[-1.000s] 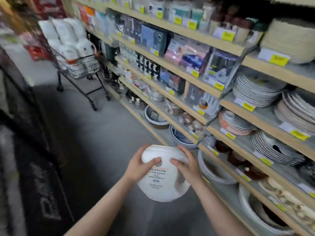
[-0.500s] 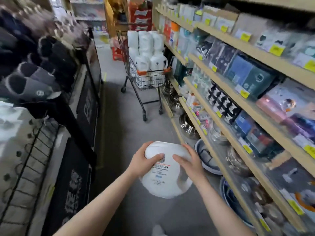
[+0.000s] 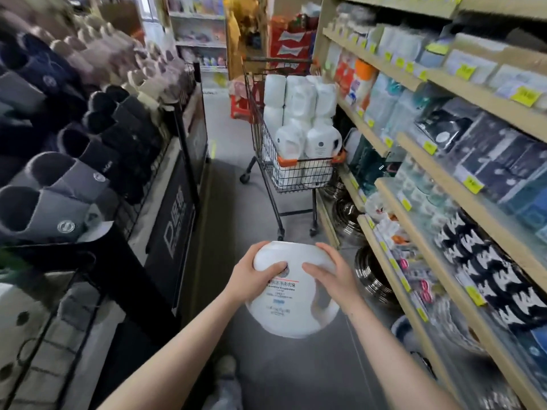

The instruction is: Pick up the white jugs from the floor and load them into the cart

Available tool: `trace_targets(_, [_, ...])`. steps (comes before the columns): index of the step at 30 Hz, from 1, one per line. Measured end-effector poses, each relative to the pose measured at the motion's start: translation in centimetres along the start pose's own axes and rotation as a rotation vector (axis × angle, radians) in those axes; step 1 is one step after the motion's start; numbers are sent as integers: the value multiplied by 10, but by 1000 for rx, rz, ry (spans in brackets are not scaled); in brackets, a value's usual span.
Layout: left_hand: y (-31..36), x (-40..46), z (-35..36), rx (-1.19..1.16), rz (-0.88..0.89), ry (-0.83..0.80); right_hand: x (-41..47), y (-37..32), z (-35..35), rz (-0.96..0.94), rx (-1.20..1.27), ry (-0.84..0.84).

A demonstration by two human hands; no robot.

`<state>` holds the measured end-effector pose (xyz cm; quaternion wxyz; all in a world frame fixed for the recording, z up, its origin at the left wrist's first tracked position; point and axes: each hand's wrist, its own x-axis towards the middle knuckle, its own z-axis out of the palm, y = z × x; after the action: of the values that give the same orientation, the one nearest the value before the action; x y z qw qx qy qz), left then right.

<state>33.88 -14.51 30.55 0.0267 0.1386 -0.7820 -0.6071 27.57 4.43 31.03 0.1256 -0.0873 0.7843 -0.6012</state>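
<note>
Head view: two hands (image 3: 296, 279) grip one jug (image 3: 291, 309)

Left hand (image 3: 251, 279) and right hand (image 3: 334, 276) outstretched, fingers curled, gripping.

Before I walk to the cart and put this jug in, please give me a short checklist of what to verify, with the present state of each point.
1. Left hand grips the jug: ok.
2. Right hand grips the jug: ok.
3. Floor between me and the cart free of obstacles: ok.
4. Free space in the cart: not ok, the jugs in the cart are piled above the rim.
5. Jug's cap closed: cannot tell.
6. Cart will not roll when loaded: cannot tell.
</note>
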Motion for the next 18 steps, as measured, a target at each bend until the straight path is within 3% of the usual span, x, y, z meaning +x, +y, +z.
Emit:
trace_targets(9, [30, 216, -72, 102, 81, -156, 185, -43, 41, 46, 44, 137])
trace_targets(18, [46, 400, -64, 44, 116, -158, 366, -47, 14, 18, -27, 155])
